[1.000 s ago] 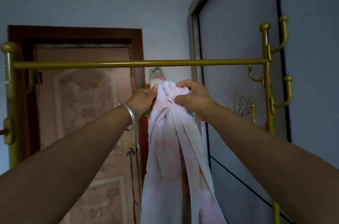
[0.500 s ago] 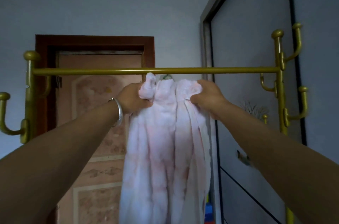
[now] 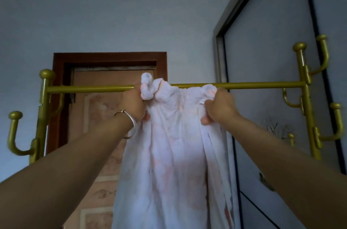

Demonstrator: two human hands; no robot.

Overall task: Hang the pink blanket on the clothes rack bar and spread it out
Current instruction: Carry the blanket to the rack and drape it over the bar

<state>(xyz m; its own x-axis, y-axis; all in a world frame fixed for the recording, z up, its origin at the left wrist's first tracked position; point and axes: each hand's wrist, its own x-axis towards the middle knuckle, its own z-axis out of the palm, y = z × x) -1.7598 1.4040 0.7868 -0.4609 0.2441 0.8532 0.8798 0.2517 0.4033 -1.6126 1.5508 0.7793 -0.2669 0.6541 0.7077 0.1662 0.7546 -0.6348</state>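
Observation:
The pale pink blanket (image 3: 172, 150) hangs in bunched folds from both my hands, its top edge raised to the level of the gold clothes rack bar (image 3: 253, 84). My left hand (image 3: 132, 104), with a silver bangle on the wrist, grips the blanket's upper left corner, and a knot of fabric sticks up above the bar. My right hand (image 3: 218, 105) clutches the upper right part just under the bar. The blanket covers the bar's middle; whether it lies over the bar I cannot tell.
Gold rack posts stand at left (image 3: 42, 116) and right (image 3: 308, 106), each with curved hooks. A brown-framed door (image 3: 105, 116) is behind the rack. A grey wardrobe panel (image 3: 272, 59) fills the right side.
Both hands rose with the blanket from below the bar up to bar height and moved apart, widening the top edge. The view tilted upward.

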